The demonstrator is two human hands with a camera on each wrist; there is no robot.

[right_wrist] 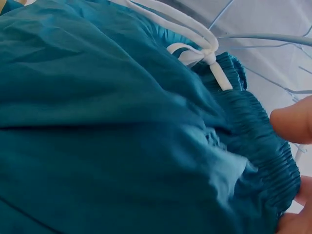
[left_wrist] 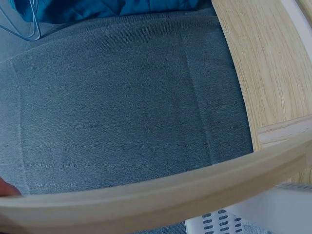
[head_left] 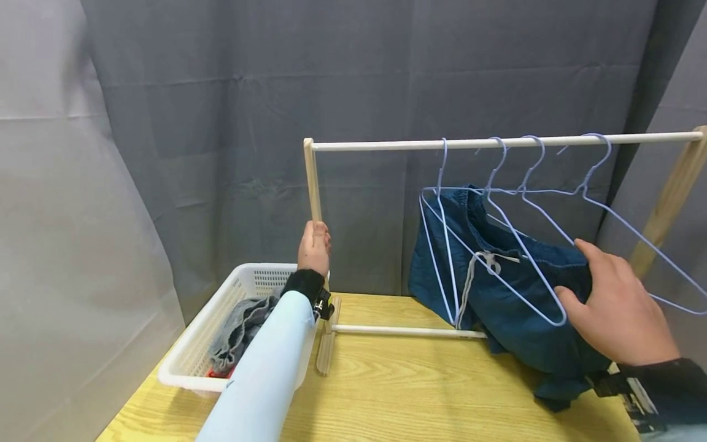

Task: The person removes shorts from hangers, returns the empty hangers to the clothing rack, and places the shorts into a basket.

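One shorts waistband (head_left: 530,258), seemingly within right hand (head_left: 618,307) grip

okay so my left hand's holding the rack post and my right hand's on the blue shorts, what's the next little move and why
Probably lift the waistband of the blue shorts up toward a hanger. The right hand already grips the elastic edge, much of the cloth sags down onto the table, and the left hand grips the rack post, which should steady the rack.

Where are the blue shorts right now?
In the head view the blue shorts hang on the right half of the rack, draped among the wire hangers, lower edge on the wooden table. The right hand grips their waistband.
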